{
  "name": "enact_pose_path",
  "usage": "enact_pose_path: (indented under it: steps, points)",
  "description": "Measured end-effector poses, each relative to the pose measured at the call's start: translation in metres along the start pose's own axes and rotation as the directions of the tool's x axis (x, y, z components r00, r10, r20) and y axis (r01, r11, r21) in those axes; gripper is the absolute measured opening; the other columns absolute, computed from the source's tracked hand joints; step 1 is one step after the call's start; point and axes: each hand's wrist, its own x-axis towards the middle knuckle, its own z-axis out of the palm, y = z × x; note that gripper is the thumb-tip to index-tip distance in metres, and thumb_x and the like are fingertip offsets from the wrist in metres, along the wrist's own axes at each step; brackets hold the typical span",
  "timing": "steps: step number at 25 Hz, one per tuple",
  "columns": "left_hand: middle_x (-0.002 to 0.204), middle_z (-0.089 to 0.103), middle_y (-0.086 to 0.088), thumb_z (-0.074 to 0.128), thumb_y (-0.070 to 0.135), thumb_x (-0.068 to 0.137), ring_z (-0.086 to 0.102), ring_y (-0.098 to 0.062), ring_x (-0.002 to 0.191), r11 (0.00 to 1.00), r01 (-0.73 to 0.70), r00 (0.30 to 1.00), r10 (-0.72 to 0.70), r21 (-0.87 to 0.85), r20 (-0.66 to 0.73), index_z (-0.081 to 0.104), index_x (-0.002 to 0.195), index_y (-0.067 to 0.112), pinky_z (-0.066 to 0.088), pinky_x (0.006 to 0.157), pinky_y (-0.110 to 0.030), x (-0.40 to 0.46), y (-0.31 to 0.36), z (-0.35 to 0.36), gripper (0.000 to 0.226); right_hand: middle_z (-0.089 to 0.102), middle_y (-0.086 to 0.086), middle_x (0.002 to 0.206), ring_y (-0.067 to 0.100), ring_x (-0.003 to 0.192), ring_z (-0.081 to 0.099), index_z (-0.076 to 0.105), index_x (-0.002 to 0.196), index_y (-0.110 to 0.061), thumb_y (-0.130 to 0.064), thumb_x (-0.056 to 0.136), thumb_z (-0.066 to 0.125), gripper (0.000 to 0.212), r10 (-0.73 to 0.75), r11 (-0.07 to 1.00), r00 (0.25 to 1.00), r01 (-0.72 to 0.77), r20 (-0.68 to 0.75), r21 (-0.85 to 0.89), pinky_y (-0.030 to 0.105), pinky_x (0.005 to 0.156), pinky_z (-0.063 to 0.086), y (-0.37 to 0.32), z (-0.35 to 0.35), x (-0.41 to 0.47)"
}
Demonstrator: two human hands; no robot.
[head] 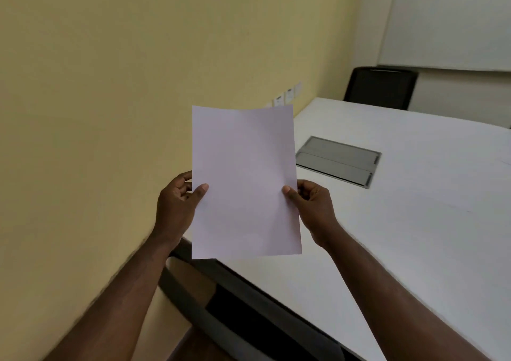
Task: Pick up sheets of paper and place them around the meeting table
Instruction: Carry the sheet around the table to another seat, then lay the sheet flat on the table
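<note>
Head view looks down across a yellow wall (pixel 96 98) on the left and a white table (pixel 414 236) that fills the right side. A pale whiteboard (pixel 453 20) hangs on the far wall at upper right, with a black chair (pixel 380 87) pushed up to the table's far edge below it. Set flush into the table top is a grey cable hatch (pixel 338 161) with two long flaps. A row of small white wall sockets (pixel 287 95) sits low on the yellow wall, just beyond the table's far corner.

Held up in the air over the table's near left edge is a blank white sheet of paper (pixel 244 181), upright in portrait and slightly curled along its top. The left hand (pixel 177 206) pinches the sheet's left edge, thumb on the front and fingers behind. The right hand (pixel 312 208) pinches the right edge the same way, its grip closed on the paper. Both forearms are bare.
</note>
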Motion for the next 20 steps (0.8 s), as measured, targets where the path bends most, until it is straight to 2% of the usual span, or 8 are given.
enact_pose_path:
  steps: [2, 4, 6, 8, 12, 14, 17, 20]
  points:
    - [0.095, 0.072, 0.007, 0.068, 0.02, 0.086, 0.071, -0.014, 0.085, 1.0, 0.012, 0.993, -0.014, 0.023, 0.116, 0.062, 0.116, 0.021, 0.057, 0.076, -0.032, 0.033, -0.017, 0.032, 0.031, 0.076, 0.006, 0.091, 0.026, 0.085, 0.072, 0.071, 0.101, -0.017, -0.018, 0.085, 0.069, 0.016, 0.024, 0.998, 0.994, -0.031, -0.102, -0.063, 0.04, 0.079, 0.059, 0.016, -0.018, 0.017]
    - [0.098, 0.073, 0.003, 0.069, 0.023, 0.085, 0.07, -0.02, 0.087, 0.998, 0.013, 0.97, -0.026, 0.054, 0.24, 0.062, 0.115, 0.023, 0.057, 0.079, -0.04, 0.059, -0.036, 0.064, 0.031, 0.073, 0.005, 0.09, 0.026, 0.08, 0.07, 0.065, 0.111, -0.023, -0.021, 0.081, 0.072, 0.031, 0.028, 0.983, 0.977, -0.066, -0.214, -0.173, 0.043, 0.08, 0.058, 0.036, -0.033, 0.03]
    - [0.099, 0.073, 0.0, 0.07, 0.024, 0.084, 0.07, -0.025, 0.086, 0.996, 0.011, 0.938, -0.039, 0.084, 0.346, 0.062, 0.117, 0.021, 0.057, 0.079, -0.045, 0.081, -0.056, 0.094, 0.034, 0.069, 0.002, 0.091, 0.019, 0.074, 0.064, 0.053, 0.125, -0.032, -0.022, 0.078, 0.074, 0.053, 0.028, 0.957, 0.952, -0.115, -0.305, -0.268, 0.038, 0.076, 0.057, 0.054, -0.043, 0.039]
    - [0.094, 0.073, -0.002, 0.07, 0.021, 0.084, 0.068, -0.028, 0.079, 0.994, -0.013, 0.891, -0.037, 0.105, 0.453, 0.061, 0.117, 0.02, 0.057, 0.073, -0.042, 0.102, -0.077, 0.122, 0.035, 0.065, -0.002, 0.095, 0.017, 0.074, 0.062, 0.042, 0.133, -0.036, -0.02, 0.078, 0.074, 0.066, 0.031, 0.923, 0.927, -0.171, -0.375, -0.345, 0.031, 0.074, 0.054, 0.073, -0.047, 0.046]
    - [0.09, 0.07, -0.004, 0.073, 0.017, 0.08, 0.062, -0.017, 0.067, 0.985, -0.076, 0.78, -0.037, 0.153, 0.624, 0.054, 0.128, 0.017, 0.05, 0.067, -0.025, 0.137, -0.123, 0.165, 0.052, 0.064, 0.0, 0.105, 0.014, 0.069, 0.059, 0.055, 0.125, -0.03, -0.015, 0.078, 0.074, 0.052, 0.061, 0.86, 0.878, -0.287, -0.474, -0.421, 0.026, 0.071, 0.052, 0.114, -0.046, 0.061]
    - [0.089, 0.068, -0.005, 0.074, 0.016, 0.079, 0.057, -0.011, 0.062, 0.981, -0.105, 0.719, -0.038, 0.162, 0.694, 0.043, 0.138, 0.023, 0.046, 0.065, -0.02, 0.148, -0.149, 0.181, 0.067, 0.065, 0.0, 0.108, 0.013, 0.065, 0.057, 0.062, 0.117, -0.025, -0.015, 0.079, 0.073, 0.041, 0.094, 0.827, 0.853, -0.354, -0.514, -0.436, 0.021, 0.068, 0.048, 0.137, -0.047, 0.069]
    - [0.085, 0.059, 0.002, 0.074, 0.016, 0.079, 0.05, -0.011, 0.055, 0.961, -0.195, 0.64, -0.026, 0.196, 0.768, 0.02, 0.148, 0.036, 0.045, 0.061, -0.013, 0.158, -0.185, 0.204, 0.09, 0.065, -0.003, 0.107, 0.013, 0.064, 0.058, 0.065, 0.114, -0.02, -0.015, 0.079, 0.074, 0.037, 0.144, 0.785, 0.813, -0.441, -0.564, -0.435, 0.016, 0.062, 0.043, 0.171, -0.051, 0.079]
    - [0.087, 0.057, 0.005, 0.072, 0.011, 0.08, 0.045, -0.009, 0.049, 0.954, -0.248, 0.574, 0.006, 0.167, 0.819, 0.024, 0.147, 0.04, 0.044, 0.057, -0.007, 0.16, -0.214, 0.224, 0.087, 0.064, -0.005, 0.105, 0.01, 0.064, 0.057, 0.065, 0.114, -0.02, -0.015, 0.077, 0.076, 0.038, 0.168, 0.752, 0.79, -0.49, -0.59, -0.442, 0.011, 0.06, 0.041, 0.201, -0.056, 0.085]
